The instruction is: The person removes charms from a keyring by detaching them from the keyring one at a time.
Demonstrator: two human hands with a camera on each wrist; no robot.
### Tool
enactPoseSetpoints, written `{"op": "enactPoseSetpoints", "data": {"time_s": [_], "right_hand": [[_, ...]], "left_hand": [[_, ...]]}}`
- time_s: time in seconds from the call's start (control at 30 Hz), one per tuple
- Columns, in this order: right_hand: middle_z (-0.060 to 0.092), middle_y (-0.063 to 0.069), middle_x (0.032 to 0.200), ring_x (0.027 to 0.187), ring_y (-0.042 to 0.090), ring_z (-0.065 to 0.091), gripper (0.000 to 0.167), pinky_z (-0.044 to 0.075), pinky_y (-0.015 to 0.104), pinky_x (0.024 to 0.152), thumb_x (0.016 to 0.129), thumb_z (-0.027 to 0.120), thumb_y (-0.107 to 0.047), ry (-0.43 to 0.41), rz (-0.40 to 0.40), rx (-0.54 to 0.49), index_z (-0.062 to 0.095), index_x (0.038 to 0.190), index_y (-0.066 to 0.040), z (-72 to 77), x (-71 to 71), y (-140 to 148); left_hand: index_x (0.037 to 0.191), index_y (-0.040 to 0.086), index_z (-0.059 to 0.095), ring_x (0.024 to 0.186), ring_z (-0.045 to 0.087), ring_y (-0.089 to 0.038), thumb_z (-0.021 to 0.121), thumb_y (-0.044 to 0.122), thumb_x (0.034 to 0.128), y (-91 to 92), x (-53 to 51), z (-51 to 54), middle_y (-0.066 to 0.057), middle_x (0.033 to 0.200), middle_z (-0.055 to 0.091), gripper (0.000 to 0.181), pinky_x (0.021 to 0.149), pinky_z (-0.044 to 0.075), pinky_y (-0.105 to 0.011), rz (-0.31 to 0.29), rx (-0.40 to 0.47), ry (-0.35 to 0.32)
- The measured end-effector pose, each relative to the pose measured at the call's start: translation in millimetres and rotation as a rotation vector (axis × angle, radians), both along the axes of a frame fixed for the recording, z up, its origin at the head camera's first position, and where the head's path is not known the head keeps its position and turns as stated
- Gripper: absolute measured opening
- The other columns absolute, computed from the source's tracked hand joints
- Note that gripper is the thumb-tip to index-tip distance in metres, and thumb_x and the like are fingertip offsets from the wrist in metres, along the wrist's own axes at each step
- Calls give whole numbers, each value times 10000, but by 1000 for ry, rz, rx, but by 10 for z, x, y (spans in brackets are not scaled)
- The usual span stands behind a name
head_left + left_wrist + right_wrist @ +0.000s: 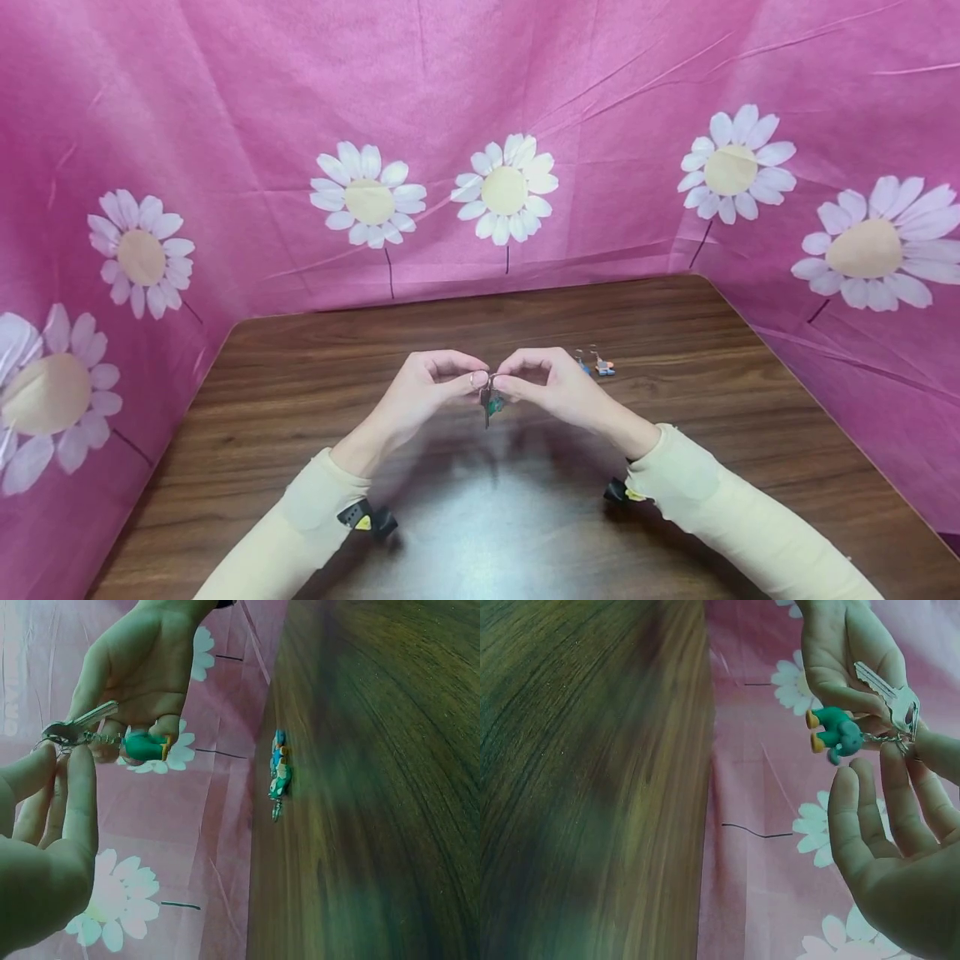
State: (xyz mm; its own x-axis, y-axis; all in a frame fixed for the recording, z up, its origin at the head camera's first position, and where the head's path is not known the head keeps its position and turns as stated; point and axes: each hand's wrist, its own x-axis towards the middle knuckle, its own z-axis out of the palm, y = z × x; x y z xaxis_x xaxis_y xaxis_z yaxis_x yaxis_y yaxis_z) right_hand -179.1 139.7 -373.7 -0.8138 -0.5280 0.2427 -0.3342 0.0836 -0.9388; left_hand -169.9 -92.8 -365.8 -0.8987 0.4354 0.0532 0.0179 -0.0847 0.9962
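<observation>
In the head view my left hand [423, 390] and right hand [562, 387] meet above the middle of the table. Between thumb and fingers, both pinch the ring of a small keychain. From it hangs a silver key [881, 682], beside a green figurine [836, 731] with a grey head and yellow-orange feet on a short chain. The left wrist view has the key [97, 714] sticking out past the fingertips, and the figurine [144, 745] dangling below. Fingertips partly hide the ring, so whether the key is threaded on it cannot be told.
Behind my right hand, other figurine keychains [603, 366] lie on the brown wooden table [300, 400], one blue, another orange and blue. A pink cloth [465, 75] printed with white daisies stands around the table's back and sides.
</observation>
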Motion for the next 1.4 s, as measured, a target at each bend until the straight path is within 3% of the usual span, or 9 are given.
{"op": "enactPoseSetpoints", "data": {"time_s": [0.1, 0.3, 0.53, 0.8, 1.03, 1.27, 1.4], "right_hand": [[713, 94, 884, 765, 226, 662, 76, 615, 348, 724, 968, 700, -91, 10, -36, -12, 730, 1027, -52, 14, -2, -2], [719, 96, 853, 725, 221, 685, 85, 627, 343, 700, 953, 718, -78, -7, -87, -24, 729, 1018, -24, 13, -14, -15], [719, 111, 849, 720, 191, 684, 91, 637, 363, 701, 949, 721, -74, -38, -61, -36, 728, 1019, -16, 42, 5, -3], [727, 144, 909, 771, 243, 708, 101, 639, 449, 727, 960, 696, -48, -37, -3, -66, 727, 1045, -3, 44, 13, 25], [726, 155, 1008, 821, 321, 710, 105, 624, 530, 743, 933, 723, -23, -14, 68, -83, 726, 1037, -10, 21, 29, 63], [701, 222, 1083, 1040, 331, 675, 29, 601, 363, 891, 961, 688, -30, 25, 154, -73, 704, 980, -14, 15, 14, 81], [711, 183, 1021, 979, 272, 683, 67, 602, 336, 852, 950, 719, -76, 13, 130, -56, 709, 995, -27, 24, 14, 72]], "left_hand": [[1179, -95, 671, 921, 726, -195, 680, 82, 977, -7, 3, 22, -126, 1022, 741, 269, 900, 600, -470, -35, 18, -45], [1202, -112, 625, 879, 711, -200, 607, 105, 1025, -7, 8, 29, -128, 1001, 722, 280, 920, 589, -485, -118, 38, -122], [1131, -84, 682, 847, 727, -237, 731, 28, 919, -13, 13, 5, -128, 955, 745, 244, 902, 581, -549, -89, -71, -42], [1090, -113, 674, 793, 728, -181, 713, -5, 922, -3, 29, 31, -103, 937, 754, 204, 848, 621, -452, -18, -16, -22], [1066, -111, 674, 776, 728, -174, 717, -2, 925, -1, 15, 40, -121, 949, 753, 183, 826, 629, -434, 14, -1, 36], [1061, -94, 685, 790, 726, -188, 723, 11, 924, 4, 14, 55, -112, 952, 752, 177, 832, 618, -496, 11, -13, 78], [1050, -76, 697, 796, 726, -215, 723, 21, 927, 0, 15, 51, -114, 945, 751, 159, 804, 632, -461, 15, -49, 134]]}}
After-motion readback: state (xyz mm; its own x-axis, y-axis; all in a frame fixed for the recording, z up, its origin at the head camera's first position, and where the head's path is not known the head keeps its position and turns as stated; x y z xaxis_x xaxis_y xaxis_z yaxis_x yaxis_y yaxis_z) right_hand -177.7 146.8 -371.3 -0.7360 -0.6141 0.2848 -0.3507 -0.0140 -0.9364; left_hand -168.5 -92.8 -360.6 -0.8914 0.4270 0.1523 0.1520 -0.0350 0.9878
